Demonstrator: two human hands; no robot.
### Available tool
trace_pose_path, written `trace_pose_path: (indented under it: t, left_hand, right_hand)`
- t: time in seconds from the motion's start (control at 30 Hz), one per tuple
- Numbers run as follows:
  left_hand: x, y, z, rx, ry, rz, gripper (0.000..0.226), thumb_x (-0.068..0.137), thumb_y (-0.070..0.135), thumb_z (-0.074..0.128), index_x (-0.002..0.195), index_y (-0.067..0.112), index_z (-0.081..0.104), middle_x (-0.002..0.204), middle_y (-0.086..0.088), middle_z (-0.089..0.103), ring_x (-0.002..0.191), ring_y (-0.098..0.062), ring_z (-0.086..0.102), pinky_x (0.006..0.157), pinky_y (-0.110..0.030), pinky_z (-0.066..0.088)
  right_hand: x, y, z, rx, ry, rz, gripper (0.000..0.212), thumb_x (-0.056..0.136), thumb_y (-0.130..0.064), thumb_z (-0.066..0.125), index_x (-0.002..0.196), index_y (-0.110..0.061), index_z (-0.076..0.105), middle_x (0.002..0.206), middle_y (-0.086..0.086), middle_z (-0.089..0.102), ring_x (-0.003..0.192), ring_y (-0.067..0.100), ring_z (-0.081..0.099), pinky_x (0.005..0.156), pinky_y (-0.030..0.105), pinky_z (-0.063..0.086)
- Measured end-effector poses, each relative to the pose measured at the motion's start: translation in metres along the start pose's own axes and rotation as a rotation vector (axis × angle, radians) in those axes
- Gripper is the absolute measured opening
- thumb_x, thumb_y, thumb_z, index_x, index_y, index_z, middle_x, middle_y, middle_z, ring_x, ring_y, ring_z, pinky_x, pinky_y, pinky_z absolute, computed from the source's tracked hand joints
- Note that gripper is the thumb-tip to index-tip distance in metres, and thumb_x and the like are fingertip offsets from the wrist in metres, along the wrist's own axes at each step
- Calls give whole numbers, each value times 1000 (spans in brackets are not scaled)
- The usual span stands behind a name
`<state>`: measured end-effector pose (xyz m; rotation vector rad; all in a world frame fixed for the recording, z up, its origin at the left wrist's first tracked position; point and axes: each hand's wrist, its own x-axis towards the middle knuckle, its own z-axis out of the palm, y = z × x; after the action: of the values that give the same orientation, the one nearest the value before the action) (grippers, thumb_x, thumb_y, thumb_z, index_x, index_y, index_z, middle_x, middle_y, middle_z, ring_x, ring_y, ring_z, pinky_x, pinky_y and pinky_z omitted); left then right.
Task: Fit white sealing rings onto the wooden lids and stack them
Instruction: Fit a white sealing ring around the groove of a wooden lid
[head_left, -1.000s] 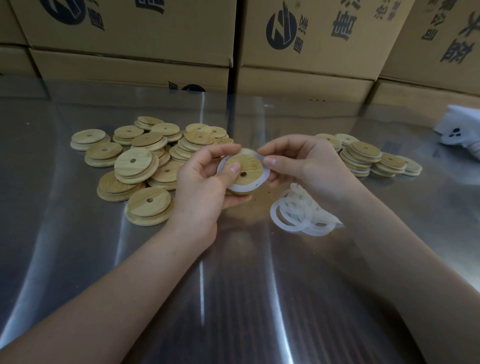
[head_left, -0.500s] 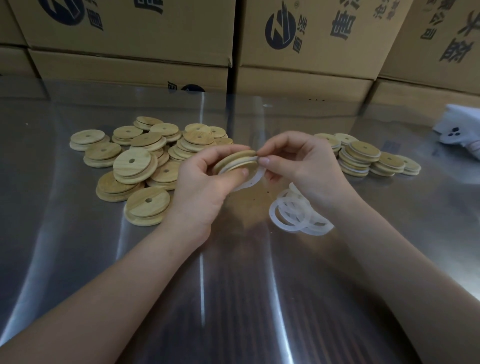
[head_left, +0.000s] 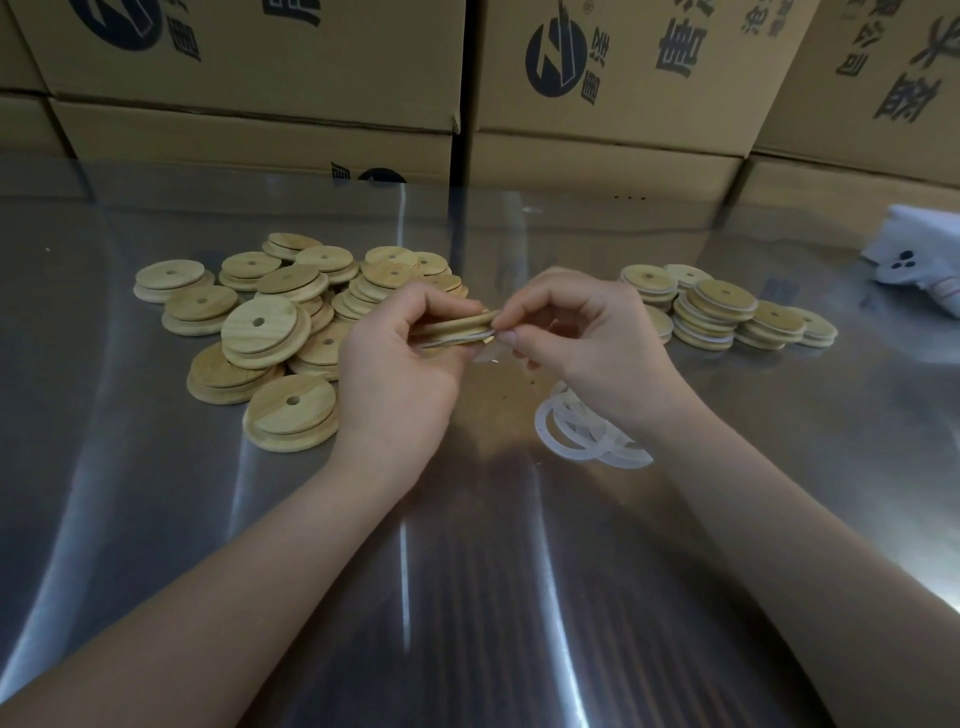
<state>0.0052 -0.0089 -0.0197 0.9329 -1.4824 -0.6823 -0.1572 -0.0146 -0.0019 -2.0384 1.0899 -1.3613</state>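
- Here, the left hand and right hand hold one wooden lid edge-on above the table.
- The left hand's fingers curl round the lid's left side.
- The right hand pinches its right edge, where a white sealing ring shows along the underside.
- Bare lids lie heaped at left.
- Ringed lids sit stacked at right.
- Loose rings lie beneath the right wrist.

One round wooden lid is raised above the surface, nearly edge-on. A white sealing ring sits partly on its rim, with one section hanging loose. Bare lids lie piled at left. Ringed lids are stacked at right. Loose rings overlap flat nearby.
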Motion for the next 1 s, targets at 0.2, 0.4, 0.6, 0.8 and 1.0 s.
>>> trace_pose_path:
  t: [0.2, 0.4, 0.6, 0.8, 1.0]
  left_hand:
    - [-1, 2, 1, -45, 48, 3, 27, 78, -7, 72, 91, 14, 62, 100, 7, 70, 97, -4, 66, 89, -28, 54]
    - [-3, 1, 3, -118, 31, 19, 33, 81, -12, 66, 89, 18, 54, 105, -1, 70, 107, -6, 65, 93, -29, 53]
    - [-1, -3, 2, -116, 22, 46, 30, 81, -14, 65, 86, 13, 53, 104, -1, 71, 107, -6, 66, 94, -32, 54]
    - [1, -3, 2, -123, 22, 36, 31, 79, -15, 66, 82, 12, 53, 102, -2, 72, 107, -8, 67, 96, -37, 53]
    - [0, -3, 3, -169, -18, 19, 31, 78, -19, 66, 83, 9, 53, 102, -3, 73, 104, -9, 68, 94, -32, 54]
  right_hand:
    - [-1, 4, 3, -41, 65, 16, 22, 80, -8, 75, 87, -25, 63, 85, -2, 66, 75, 25, 63, 66, 37, 54]
    - [-1, 4, 7, -81, 124, 1, 19, 81, -4, 73, 83, -22, 65, 77, -10, 64, 70, 19, 63, 65, 36, 53]
    - [-3, 3, 6, -250, 186, -112, 8, 82, -4, 71, 83, -11, 69, 74, -8, 64, 67, 12, 62, 64, 27, 51]
    - [-2, 4, 0, -439, 185, -180, 6, 82, -3, 70, 83, -9, 69, 73, -5, 64, 65, 10, 58, 63, 24, 49]
    - [-1, 5, -4, -481, 183, -170, 5, 81, -2, 71, 83, -7, 70, 72, 1, 67, 64, 16, 60, 62, 32, 51]
